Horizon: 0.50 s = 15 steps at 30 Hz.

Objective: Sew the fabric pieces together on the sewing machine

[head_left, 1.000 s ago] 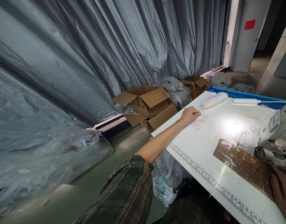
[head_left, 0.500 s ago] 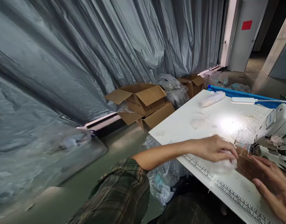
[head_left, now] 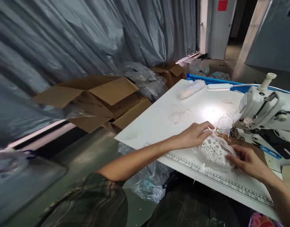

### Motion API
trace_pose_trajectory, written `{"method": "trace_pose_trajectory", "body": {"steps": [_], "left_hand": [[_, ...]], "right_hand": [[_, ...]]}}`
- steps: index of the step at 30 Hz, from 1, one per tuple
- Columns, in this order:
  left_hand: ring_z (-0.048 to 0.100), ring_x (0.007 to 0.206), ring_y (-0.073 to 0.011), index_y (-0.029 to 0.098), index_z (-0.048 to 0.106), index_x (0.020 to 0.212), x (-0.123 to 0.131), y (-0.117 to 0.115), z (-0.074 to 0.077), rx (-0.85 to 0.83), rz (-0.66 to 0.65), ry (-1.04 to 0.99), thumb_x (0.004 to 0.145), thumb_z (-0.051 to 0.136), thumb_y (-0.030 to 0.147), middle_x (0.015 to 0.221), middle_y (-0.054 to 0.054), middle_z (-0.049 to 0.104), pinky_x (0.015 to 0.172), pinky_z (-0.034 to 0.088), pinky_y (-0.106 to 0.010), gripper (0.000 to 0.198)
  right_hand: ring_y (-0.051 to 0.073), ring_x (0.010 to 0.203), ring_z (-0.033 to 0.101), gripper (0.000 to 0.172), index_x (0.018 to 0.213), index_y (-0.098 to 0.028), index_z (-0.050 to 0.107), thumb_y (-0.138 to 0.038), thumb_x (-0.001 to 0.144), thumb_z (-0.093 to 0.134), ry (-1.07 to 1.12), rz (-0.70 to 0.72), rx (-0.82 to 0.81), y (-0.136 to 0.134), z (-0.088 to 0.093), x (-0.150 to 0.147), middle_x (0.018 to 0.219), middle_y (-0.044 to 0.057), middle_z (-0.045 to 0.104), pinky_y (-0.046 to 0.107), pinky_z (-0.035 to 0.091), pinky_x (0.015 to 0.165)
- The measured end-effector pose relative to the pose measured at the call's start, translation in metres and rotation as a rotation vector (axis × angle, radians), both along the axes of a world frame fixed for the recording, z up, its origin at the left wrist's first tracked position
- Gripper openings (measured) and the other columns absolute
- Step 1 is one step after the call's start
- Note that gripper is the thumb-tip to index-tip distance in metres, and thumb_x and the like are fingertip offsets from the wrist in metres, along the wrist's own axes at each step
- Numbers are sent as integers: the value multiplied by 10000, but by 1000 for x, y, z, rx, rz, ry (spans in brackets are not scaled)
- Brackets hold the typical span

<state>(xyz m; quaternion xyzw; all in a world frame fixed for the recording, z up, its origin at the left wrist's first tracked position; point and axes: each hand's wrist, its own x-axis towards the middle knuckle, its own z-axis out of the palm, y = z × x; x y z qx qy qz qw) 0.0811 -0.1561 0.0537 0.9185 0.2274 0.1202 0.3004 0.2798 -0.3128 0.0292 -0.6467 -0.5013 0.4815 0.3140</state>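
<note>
A piece of white lace (head_left: 212, 149) spreads between my two hands over the front of the white table (head_left: 145, 126). My left hand (head_left: 194, 134) pinches its upper left edge between thumb and fingers. At its right edge my right hand (head_left: 247, 160) grips the lace, thumb on top. Just beyond the lace stands a white sewing machine (head_left: 260, 104), its needle area lit by a bright lamp spot. A brown plate (head_left: 251, 149) with small red marks lies in front of the machine, partly behind the lace and my right hand.
Blue-handled snips (head_left: 270, 152) lie right of the brown plate. Farther back are loose lace (head_left: 180, 113), a wrapped white roll (head_left: 192, 89) and a white lamp (head_left: 220, 87). A printed ruler (head_left: 220, 181) runs along the front edge. Open cardboard boxes (head_left: 112, 91) stand left of the table.
My view has turned right. The bunched lace from my left hand is now spread out, and my right hand, flat and open before, has closed on its right edge.
</note>
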Motion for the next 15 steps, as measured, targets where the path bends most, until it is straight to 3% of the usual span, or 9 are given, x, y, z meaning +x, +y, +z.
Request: {"method": "trace_pose_trajectory", "body": {"steps": [2,6,11,15], "left_hand": [[579,643,-146,155,572,1212,9,11,-11,229,-13,62,989,424,266,759,-26,661,608,423,-259,289],[599,901,-203,137,607,1130,39,31,-23,563,-87,75,954,424,173,1135,-132,650,702,440,-301,257],[619,881,-191,147,672,973,84,52,-33,519,-178,67,1013,374,264,1103,-104,668,749,474,-319,323],[630,1031,-215,170,701,1042,111,72,-41,437,-291,26,983,419,217,1208,-111,654,897,492,-348,292]], "right_hand": [[162,657,593,398,1011,-195,687,-532,812,615,-270,-109,107,7,-1,8,764,42,668,270,448,568],[186,640,608,342,1023,-219,713,-471,835,578,-642,-221,134,13,-1,17,764,50,705,291,412,569],[201,639,607,393,989,-185,721,-442,892,439,-701,-312,75,8,-2,25,752,68,708,294,399,586],[204,605,583,413,939,-173,714,-443,895,406,-715,-344,43,6,-2,29,680,63,670,293,372,568]]}}
